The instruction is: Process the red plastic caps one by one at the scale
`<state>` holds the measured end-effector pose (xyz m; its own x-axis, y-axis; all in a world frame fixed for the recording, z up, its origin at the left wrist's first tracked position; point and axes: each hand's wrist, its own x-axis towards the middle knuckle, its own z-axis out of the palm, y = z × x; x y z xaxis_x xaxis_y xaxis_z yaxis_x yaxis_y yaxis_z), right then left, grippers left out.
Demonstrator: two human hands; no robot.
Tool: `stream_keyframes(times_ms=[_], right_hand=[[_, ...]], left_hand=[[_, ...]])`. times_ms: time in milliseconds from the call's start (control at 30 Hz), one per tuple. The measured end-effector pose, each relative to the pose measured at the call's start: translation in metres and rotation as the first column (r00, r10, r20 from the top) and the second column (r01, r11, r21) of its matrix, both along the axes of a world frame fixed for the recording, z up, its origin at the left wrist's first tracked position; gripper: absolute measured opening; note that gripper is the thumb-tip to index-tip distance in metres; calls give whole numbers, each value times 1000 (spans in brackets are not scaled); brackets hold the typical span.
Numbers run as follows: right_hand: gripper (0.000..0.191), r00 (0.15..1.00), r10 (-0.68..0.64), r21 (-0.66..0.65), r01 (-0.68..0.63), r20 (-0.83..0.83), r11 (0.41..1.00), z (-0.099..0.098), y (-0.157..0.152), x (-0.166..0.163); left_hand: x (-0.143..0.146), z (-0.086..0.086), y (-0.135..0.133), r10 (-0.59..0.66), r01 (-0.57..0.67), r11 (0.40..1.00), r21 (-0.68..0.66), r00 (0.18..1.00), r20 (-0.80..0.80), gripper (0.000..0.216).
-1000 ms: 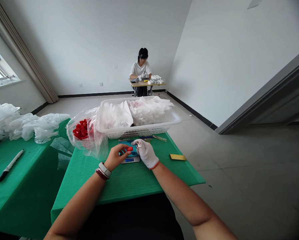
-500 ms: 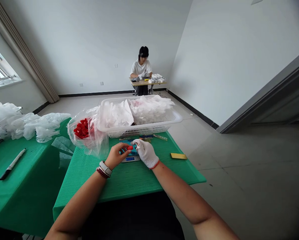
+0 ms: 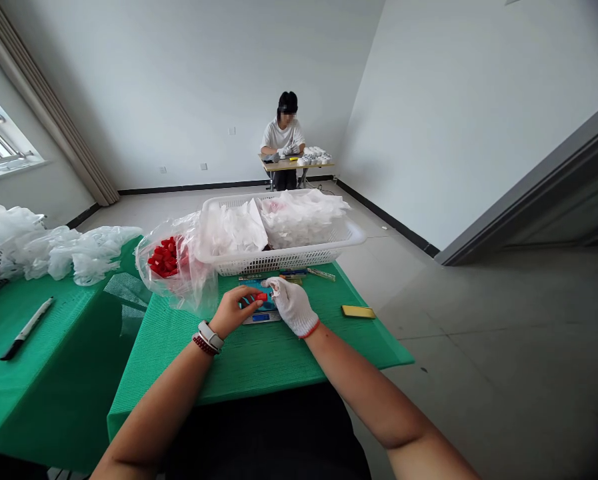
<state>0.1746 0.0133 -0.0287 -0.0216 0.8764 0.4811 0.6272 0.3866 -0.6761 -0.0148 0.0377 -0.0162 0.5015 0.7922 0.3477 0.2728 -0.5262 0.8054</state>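
Head view. Left hand (image 3: 233, 312), bare, with wristwatch (image 3: 210, 335) and beaded band (image 3: 203, 345): fingers (image 3: 246, 301) closed on a small red plastic piece (image 3: 261, 297). Right hand (image 3: 293, 307), white-gloved: fingers (image 3: 275, 287) curled just beside the piece; grip on it cannot be told. Both hands above a digital scale (image 3: 261, 319) bearing a blue card (image 3: 251, 291), on a green-covered desk (image 3: 259, 367). Also on the desk: white plastic basket (image 3: 283, 265) of clear bags; clear bag of red pieces (image 3: 166, 257), beside the basket; flat yellow item (image 3: 357, 311). Far off: seated co-worker (image 3: 283, 137) at a wooden desk (image 3: 279, 167).
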Motion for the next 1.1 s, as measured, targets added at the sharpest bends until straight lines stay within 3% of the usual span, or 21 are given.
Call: stream_keyframes(times_ms=[267, 433, 567, 733, 967, 1100], right_hand=[[43, 999, 50, 23, -50, 12, 998, -2, 2, 0], [45, 1000, -2, 18, 2, 4, 1000, -1, 0, 0], [45, 998, -57, -22, 57, 26, 998, 3, -1, -1], [40, 999, 2, 21, -3, 50, 1000, 1, -2, -2], [45, 999, -34, 17, 34, 13, 999, 4, -3, -2], [46, 1000, -10, -20, 10, 10, 1000, 2, -1, -2]], left_hand=[[-1, 1, 0, 64, -64, 998, -3, 998, 21, 30], [0, 0, 0, 2, -1, 999, 40, 1000, -30, 31], [0, 0, -1, 12, -12, 1000, -10, 1000, -3, 31], [1, -1, 0, 48, -47, 997, -56, 999, 14, 30], [1, -3, -1, -22, 23, 999, 41, 999, -39, 30], [1, -2, -1, -4, 5, 1000, 25, 1000, -27, 29]])
